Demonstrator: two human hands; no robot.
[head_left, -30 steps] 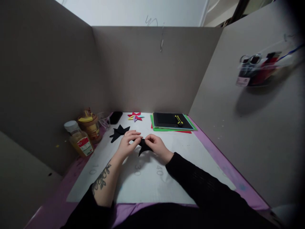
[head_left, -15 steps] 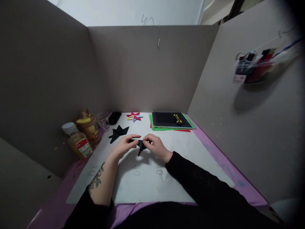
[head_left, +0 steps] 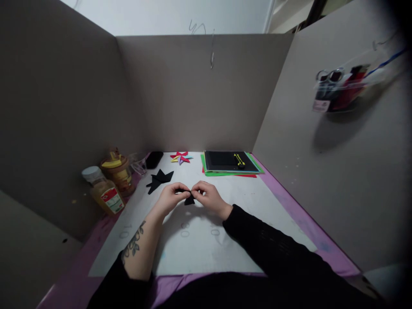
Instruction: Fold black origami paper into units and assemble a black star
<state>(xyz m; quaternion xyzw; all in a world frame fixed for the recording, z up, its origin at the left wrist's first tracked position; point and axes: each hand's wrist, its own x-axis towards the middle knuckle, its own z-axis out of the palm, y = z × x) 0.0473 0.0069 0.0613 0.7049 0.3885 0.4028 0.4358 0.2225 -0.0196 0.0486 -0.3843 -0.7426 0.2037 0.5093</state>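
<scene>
Between my hands is a small piece of folded black paper [head_left: 189,200], held above the white sheet [head_left: 199,253]. My left hand [head_left: 172,197] is closed, thumb and fingers pinching the paper from its left. From the other side my right hand [head_left: 209,198] pinches it too, the fingertips of both hands nearly meeting. Much of the paper is hidden by the fingers; its lower part points down. Left of and beyond my left hand lies a larger black folded-paper shape [head_left: 159,180] with several points.
A colourful folded-paper star [head_left: 181,158] and a black phone [head_left: 154,160] lie at the back. Behind my right hand is a paper stack [head_left: 222,161] with a yellow-black cutter [head_left: 239,161]. A bottle [head_left: 107,197] and cup [head_left: 119,171] stand left; a scissors holder [head_left: 341,92] hangs right.
My left fingers have closed down onto the paper, and the two hands have come closer together. The paper's long lower point now looks shorter and broader. The view has shifted slightly.
</scene>
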